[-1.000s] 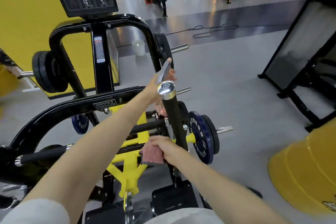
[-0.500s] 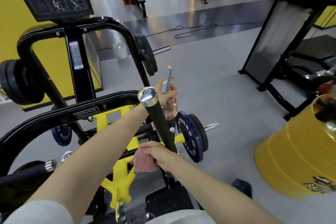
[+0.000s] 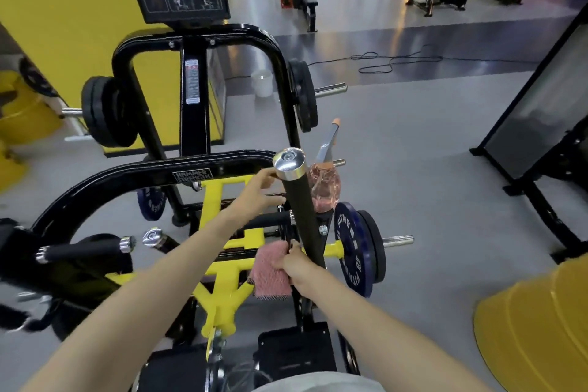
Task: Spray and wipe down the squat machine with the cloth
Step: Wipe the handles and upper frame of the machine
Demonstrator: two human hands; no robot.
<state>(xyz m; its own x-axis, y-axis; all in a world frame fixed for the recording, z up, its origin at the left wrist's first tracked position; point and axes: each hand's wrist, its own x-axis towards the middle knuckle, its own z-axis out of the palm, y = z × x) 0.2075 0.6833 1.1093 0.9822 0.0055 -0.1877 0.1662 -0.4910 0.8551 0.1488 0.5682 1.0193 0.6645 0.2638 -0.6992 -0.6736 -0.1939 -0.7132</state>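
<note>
Front & centre on the grey gym floor, the squat machine fills most of the view: black frame, yellow linkage, plates loaded both sides. Its upright handle bar, black grip w/ chrome cap, leans toward the camera and looks to be the part being worked on. A blue plate hangs on a peg just behind-right of it.

Spray bottle, pink, shows on the far side of the bar just below the cap, nozzle angled up & away. Prob. kept close so the next squirt reaches the grip w/o a stretch. Cloth, also pink, lies against the lower bar on its L side, tail hanging free. The low spot suggests a stroke at or near the bottom of the grip.

R hand has fingers curled round cloth & bar together, clamping the fabric on so it rubs all round. L hand sits just L of the bar, thumb up, fingers running fairly straight behind it toward the bottle. The tips are hidden, so can't tell if they grasp it.

Vs 0.5 s ago:
- L hand was plainly wrapped on the bottle neck, showing R of the cap. Now it shows L of the bar & below the cap.
- Bottle is approx. where it was, beside the cap.
- R hand + cloth are at the same low spot.
- View has swung L, w/ more of the machine's L side in shot.
</note>
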